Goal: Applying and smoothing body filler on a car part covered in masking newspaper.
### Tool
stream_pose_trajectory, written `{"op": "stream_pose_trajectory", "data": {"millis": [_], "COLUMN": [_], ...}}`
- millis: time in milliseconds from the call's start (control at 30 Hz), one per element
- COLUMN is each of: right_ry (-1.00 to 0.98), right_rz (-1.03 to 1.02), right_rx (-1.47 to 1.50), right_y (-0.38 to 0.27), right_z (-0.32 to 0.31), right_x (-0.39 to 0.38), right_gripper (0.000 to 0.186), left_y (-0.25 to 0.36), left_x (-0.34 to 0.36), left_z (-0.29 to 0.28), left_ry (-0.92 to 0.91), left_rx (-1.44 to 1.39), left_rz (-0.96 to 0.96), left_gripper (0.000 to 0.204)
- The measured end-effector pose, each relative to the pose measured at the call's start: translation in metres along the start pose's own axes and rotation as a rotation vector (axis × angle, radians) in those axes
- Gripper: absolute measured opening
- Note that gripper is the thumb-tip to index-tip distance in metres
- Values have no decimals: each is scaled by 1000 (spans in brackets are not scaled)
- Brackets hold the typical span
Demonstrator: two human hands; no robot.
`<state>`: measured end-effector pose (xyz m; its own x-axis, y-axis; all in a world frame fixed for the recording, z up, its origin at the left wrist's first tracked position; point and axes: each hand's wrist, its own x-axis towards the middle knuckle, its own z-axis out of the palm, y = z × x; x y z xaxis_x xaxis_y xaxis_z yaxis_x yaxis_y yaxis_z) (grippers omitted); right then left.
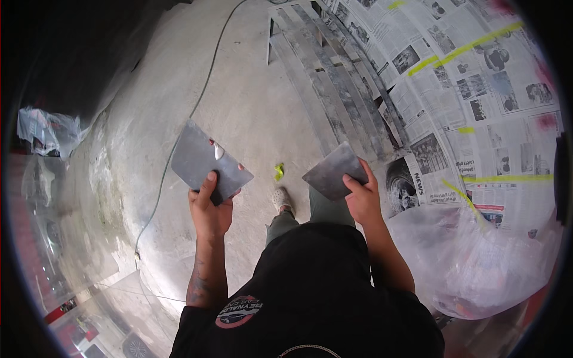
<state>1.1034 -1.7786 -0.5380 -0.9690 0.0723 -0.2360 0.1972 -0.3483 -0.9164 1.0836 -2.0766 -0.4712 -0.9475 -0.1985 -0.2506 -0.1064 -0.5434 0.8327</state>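
Observation:
My left hand (210, 206) is closed on a flat, dark grey plate (194, 158), thumb on its face and fingers behind. A pale oval patch and small red marks show along that plate's upper right edge; I cannot tell what they are. A second, smaller-looking grey plate (334, 170) is gripped at its right side by my right hand (365, 197), the thumb lying on top. Both plates are held apart over the concrete floor, with their faces turned up. The fingers under each plate are mostly hidden.
A grey-smeared slatted rack (334, 77) stands ahead. To the right hang newspaper sheets (441, 95) joined with yellow tape, above clear plastic sheeting (471, 262). A cord (203, 89) crosses the floor at left. A crumpled yellow-green scrap (279, 172) lies near my shoe (282, 200).

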Motion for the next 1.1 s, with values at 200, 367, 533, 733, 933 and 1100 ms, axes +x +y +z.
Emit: {"op": "stream_pose_trajectory", "data": {"millis": [200, 367, 533, 733, 933, 1100], "right_ry": [245, 440, 502, 580, 556, 640], "right_rz": [-93, -197, -279, -259, -300, -119], "right_rx": [515, 672, 634, 551, 618, 514], "right_y": [-39, -50, -56, -232, -386, -424], "right_z": [-43, -74, -115, -144, -146, -119], "right_x": [39, 79, 171, 235, 281, 304], "right_gripper": [47, 45, 42, 46, 45, 53], "left_y": [5, -17, -51, 39, 105, 152], "left_x": [84, 143, 252, 320, 308, 313], "left_z": [45, 101, 216, 445, 527, 543], "left_ry": [-175, -299, -432, -700, -602, -475], "left_rx": [-88, -4, 57, 138, 106, 177], "left_rz": [-135, -255, -263, -174, -283, -321], "left_gripper": [37, 44, 38, 44, 49, 42]}}
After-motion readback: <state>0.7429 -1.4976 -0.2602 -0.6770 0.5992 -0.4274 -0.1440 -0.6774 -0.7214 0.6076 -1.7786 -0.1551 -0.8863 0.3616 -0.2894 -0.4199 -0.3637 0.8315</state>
